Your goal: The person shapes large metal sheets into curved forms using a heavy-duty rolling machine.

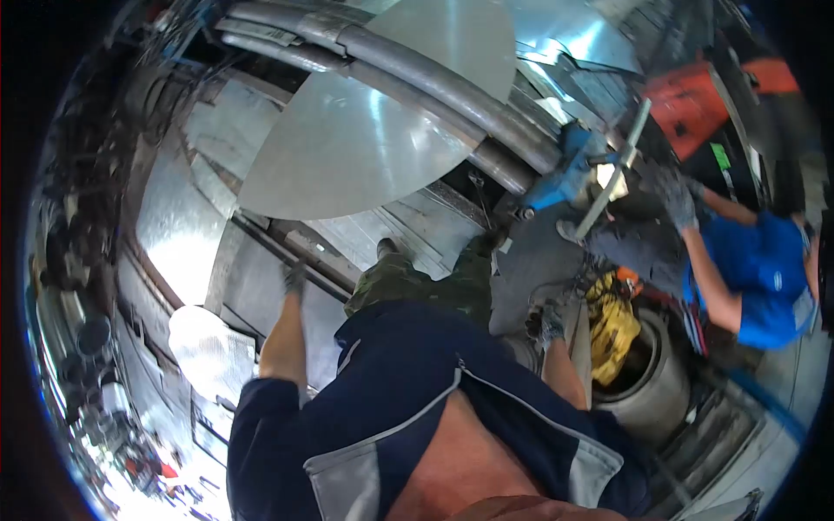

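Note:
My left hand (295, 278), in a dark glove, is beside a long dark metal bar (287, 258) lying over grey sheet metal. Its fingers are too small and dim to read. My right hand (551, 322), in a grey glove, appears closed around a small dark object (533, 323) that I cannot make out. Ahead of me lies a large rounded metal sheet (347, 152) with a thick metal pipe (434, 82) across it.
At right a co-worker in a blue shirt (756, 269) with gloved hands is near a metal bar (615, 174) and a blue machine (565, 174). A metal drum (669, 382) with yellow cloth (611, 326) stands by my right arm. A white sack (207, 352) is at left.

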A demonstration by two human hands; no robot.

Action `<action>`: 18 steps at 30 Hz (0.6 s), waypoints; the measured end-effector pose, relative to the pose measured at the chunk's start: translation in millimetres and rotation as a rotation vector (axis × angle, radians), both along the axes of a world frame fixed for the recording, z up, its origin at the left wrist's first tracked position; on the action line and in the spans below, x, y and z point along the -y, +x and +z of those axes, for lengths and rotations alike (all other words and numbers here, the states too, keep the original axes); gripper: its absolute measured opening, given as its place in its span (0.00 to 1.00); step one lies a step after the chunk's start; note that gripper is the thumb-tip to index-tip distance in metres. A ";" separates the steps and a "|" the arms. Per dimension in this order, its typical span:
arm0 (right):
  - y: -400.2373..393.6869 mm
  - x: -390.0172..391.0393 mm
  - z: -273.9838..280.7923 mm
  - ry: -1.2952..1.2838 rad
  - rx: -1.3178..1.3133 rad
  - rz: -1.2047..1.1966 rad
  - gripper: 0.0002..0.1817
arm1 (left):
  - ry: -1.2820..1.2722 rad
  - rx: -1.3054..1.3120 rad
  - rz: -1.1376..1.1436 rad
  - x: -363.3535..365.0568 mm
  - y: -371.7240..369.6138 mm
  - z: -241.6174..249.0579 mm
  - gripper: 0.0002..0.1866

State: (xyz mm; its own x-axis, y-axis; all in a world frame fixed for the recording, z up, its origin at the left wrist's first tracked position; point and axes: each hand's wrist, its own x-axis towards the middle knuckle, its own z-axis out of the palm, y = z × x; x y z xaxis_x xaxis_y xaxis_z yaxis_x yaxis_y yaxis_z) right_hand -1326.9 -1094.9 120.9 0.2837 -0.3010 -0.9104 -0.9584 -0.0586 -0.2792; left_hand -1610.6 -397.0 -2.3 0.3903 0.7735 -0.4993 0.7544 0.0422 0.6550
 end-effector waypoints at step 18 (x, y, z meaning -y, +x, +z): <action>50.5 -245.2 67.8 0.115 0.121 0.526 0.31 | -0.317 0.277 0.497 69.0 -43.2 117.9 0.31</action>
